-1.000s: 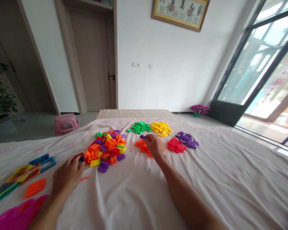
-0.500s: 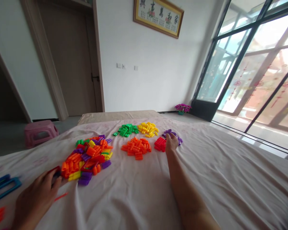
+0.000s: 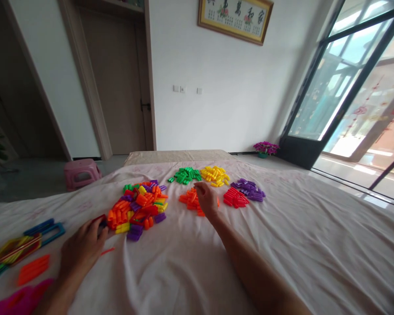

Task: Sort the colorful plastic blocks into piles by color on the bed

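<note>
My left hand (image 3: pixel 84 241) is at the left edge of a mixed pile of coloured plastic building pieces (image 3: pixel 144 208). Its fingers curl round a dark red plastic piece (image 3: pixel 100 220), mostly covered by them. Above the orange pieces (image 3: pixel 188 199) is my right hand (image 3: pixel 207 202), fingers bent and close together; anything inside them is hidden. Red pieces (image 3: pixel 235 197) lie to its right, with purple pieces (image 3: pixel 248 189) behind them. Farther back are the green pieces (image 3: pixel 185 175) and the yellow pieces (image 3: pixel 215 175).
A white cloth (image 3: pixel 170 271) covers the table. At the left lie blue frames (image 3: pixel 52 232), yellow and red frames (image 3: pixel 16 249), and joined orange pieces (image 3: pixel 33 269). Something pink (image 3: pixel 19 299) is at the lower left. A pink stool (image 3: pixel 82 174) stands beyond the table.
My right hand has moved left from the purple pieces to above the orange ones. The left hand keeps its place by the mixed pile. The view has turned left.
</note>
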